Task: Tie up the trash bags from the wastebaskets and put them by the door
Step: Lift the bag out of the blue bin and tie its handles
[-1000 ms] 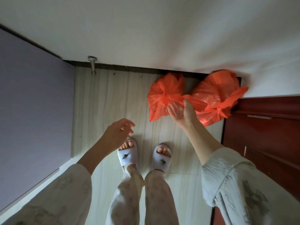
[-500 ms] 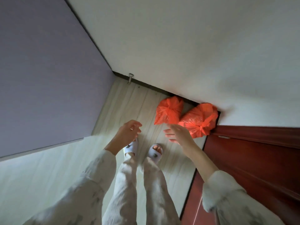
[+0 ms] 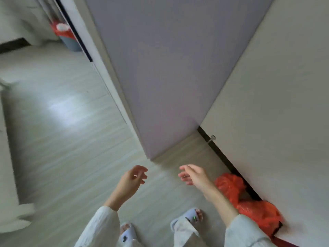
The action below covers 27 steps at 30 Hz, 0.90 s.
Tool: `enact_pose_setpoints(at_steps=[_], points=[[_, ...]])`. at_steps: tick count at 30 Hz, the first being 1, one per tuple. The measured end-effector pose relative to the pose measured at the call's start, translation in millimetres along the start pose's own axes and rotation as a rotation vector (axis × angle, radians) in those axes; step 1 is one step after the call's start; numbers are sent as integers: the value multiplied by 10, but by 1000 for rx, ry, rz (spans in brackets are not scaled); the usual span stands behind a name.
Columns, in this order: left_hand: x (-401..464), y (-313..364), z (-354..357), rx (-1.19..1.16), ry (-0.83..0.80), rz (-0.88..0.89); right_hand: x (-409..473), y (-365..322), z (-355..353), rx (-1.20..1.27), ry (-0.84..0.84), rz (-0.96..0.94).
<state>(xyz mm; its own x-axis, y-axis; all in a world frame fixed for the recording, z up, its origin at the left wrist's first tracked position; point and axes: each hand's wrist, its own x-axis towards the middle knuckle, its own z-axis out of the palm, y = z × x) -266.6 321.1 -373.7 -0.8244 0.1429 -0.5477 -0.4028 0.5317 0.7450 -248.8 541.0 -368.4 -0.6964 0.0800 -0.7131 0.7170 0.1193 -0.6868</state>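
Observation:
Two tied orange trash bags lie on the floor against the white wall at the lower right: one bag [image 3: 229, 186] nearer the middle, the other bag [image 3: 260, 214] nearer the corner. My right hand [image 3: 193, 176] hovers in the air left of them, fingers relaxed, holding nothing. My left hand [image 3: 132, 179] hangs beside it with loosely curled fingers, also empty. Far off at the top left a grey wastebasket [image 3: 71, 42] with an orange liner and white trash stands behind a partition.
A grey-lilac panel [image 3: 169, 77] stands ahead, meeting the white wall [image 3: 276, 104] at a corner with a metal doorstop [image 3: 211, 138]. Pale wood floor [image 3: 62, 131] stretches to the left. My slippered feet [image 3: 188, 218] are below. Something white [image 3: 10, 202] stands at the left edge.
My right hand has let go of the bag and pulled back. My view has swung left, away from the bags and the red door, toward the room with the wastebasket.

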Motion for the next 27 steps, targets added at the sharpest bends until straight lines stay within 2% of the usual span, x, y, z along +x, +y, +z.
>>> enact_pose_setpoints(at_steps=[9, 13, 21, 27], points=[[-588, -897, -2201, -145, 288, -15, 26, -1044, 2328, -233, -298, -145], [-583, -1139, -2945, -178, 392, -26, 136, -1569, 3047, -315, -361, -208], [201, -1106, -4193, -268, 477, -16, 920, -2906, 4030, -357, -413, -325], [1073, -790, -5252, -294, 516, -52, 1752, -4095, 4629, -351, -433, -351]])
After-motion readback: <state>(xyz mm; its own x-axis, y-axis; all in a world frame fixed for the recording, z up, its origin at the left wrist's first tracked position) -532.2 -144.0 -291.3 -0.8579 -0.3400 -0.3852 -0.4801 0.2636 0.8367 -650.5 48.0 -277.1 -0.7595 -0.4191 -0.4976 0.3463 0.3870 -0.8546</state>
